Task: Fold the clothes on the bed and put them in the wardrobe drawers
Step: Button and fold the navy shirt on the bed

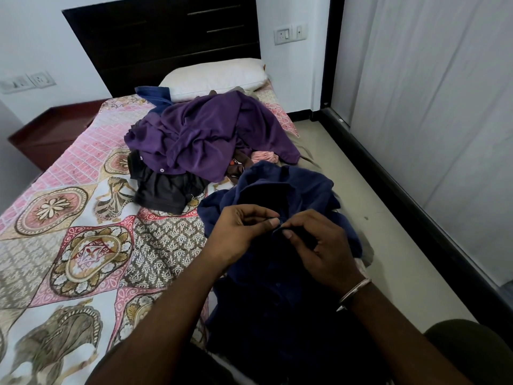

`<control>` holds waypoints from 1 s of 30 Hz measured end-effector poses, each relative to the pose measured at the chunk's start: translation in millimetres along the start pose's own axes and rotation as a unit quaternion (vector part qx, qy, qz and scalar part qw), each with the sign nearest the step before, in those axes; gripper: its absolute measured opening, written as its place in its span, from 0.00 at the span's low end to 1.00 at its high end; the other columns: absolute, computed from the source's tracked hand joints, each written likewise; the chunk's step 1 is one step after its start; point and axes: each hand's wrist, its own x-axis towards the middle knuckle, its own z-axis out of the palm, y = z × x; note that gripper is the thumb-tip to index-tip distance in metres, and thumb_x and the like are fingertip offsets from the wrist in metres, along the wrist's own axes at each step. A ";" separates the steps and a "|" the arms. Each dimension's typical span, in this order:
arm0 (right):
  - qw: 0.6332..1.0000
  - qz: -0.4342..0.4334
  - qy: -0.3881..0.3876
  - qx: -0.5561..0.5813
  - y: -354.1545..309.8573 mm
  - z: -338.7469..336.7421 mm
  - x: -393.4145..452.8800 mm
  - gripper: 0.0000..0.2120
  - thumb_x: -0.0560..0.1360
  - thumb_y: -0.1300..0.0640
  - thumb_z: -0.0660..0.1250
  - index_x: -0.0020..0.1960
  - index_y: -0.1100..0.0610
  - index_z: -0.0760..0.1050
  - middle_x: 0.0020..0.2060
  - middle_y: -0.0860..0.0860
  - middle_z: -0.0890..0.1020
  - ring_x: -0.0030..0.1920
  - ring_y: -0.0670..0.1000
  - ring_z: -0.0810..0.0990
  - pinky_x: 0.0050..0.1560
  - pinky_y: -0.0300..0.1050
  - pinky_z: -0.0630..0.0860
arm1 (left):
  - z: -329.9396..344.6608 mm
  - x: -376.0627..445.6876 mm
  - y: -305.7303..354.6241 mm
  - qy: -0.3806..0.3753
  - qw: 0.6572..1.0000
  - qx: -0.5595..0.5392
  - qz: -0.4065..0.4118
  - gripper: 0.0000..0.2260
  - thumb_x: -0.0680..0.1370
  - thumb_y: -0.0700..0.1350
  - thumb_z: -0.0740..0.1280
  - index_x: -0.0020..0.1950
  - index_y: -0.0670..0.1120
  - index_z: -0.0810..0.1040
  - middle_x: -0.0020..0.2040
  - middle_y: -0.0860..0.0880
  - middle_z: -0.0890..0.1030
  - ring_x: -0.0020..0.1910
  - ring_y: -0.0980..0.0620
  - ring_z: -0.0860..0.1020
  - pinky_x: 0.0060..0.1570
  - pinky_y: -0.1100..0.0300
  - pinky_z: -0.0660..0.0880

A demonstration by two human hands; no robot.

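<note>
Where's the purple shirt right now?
In the head view the purple shirt tops the pile mid-bed, just in front of the pillow, beyond the navy shirt.

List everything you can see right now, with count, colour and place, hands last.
navy shirt: 1, dark blue, near bed edge
purple garment: 1, purple, top of pile
black garment: 1, black, under purple one
pink cloth: 1, pink, right of pile
pillow: 1, white, by headboard
bedspread: 1, pink patterned, covering bed
headboard: 1, dark brown, against wall
left hand: fingers pinching navy shirt
right hand: fingers pinching navy shirt, bracelet on wrist
</note>
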 end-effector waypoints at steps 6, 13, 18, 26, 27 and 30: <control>0.998 -0.002 0.043 -0.051 0.5 3.1 -4.2 0.06 0.76 0.59 0.71 0.52 0.60 0.81 0.45 0.50 0.82 0.47 0.47 0.81 0.48 0.44 0.78 | 2.4 -0.6 0.9 -0.018 1.000 0.006 0.000 0.05 0.76 0.36 0.71 0.44 0.45 0.84 0.40 0.47 0.86 0.40 0.55 0.83 0.43 0.65 0.78; 0.990 -0.012 0.037 -0.139 5.2 6.7 -7.3 0.12 0.80 0.55 0.62 0.53 0.61 0.80 0.48 0.54 0.81 0.48 0.52 0.80 0.48 0.49 0.79 | 1.9 -3.4 2.4 -0.030 0.999 -0.008 -0.008 0.03 0.73 0.41 0.74 0.45 0.45 0.85 0.43 0.44 0.86 0.42 0.51 0.83 0.44 0.63 0.78; 0.991 -0.007 0.031 -0.133 6.2 7.7 -8.8 0.13 0.80 0.55 0.61 0.54 0.61 0.80 0.48 0.55 0.81 0.49 0.54 0.80 0.49 0.50 0.78 | 5.0 -5.4 3.4 -0.015 1.000 0.012 0.004 0.06 0.69 0.36 0.76 0.45 0.40 0.83 0.42 0.41 0.86 0.41 0.49 0.84 0.43 0.60 0.80; 0.996 0.008 0.029 -0.087 6.2 5.5 -4.3 0.10 0.79 0.57 0.61 0.50 0.60 0.79 0.44 0.51 0.79 0.45 0.52 0.75 0.47 0.43 0.72 | 8.0 1.0 -5.1 -0.031 0.998 0.056 0.021 0.07 0.76 0.34 0.70 0.42 0.45 0.81 0.36 0.51 0.83 0.38 0.54 0.80 0.39 0.63 0.77; 0.996 0.016 0.026 -0.084 5.9 6.3 -4.3 0.10 0.79 0.56 0.61 0.49 0.60 0.79 0.43 0.50 0.78 0.45 0.52 0.74 0.47 0.42 0.71 | 9.1 1.6 -7.1 -0.032 0.998 0.058 0.017 0.08 0.77 0.34 0.69 0.42 0.45 0.81 0.36 0.52 0.82 0.37 0.55 0.80 0.38 0.64 0.76; 0.996 0.047 0.010 -0.073 7.5 8.4 -4.1 0.10 0.79 0.55 0.59 0.48 0.59 0.76 0.42 0.46 0.75 0.44 0.51 0.72 0.47 0.37 0.67 | 12.3 2.4 -11.0 -0.029 0.997 0.063 0.013 0.09 0.78 0.33 0.67 0.42 0.45 0.79 0.35 0.53 0.81 0.36 0.58 0.78 0.37 0.66 0.74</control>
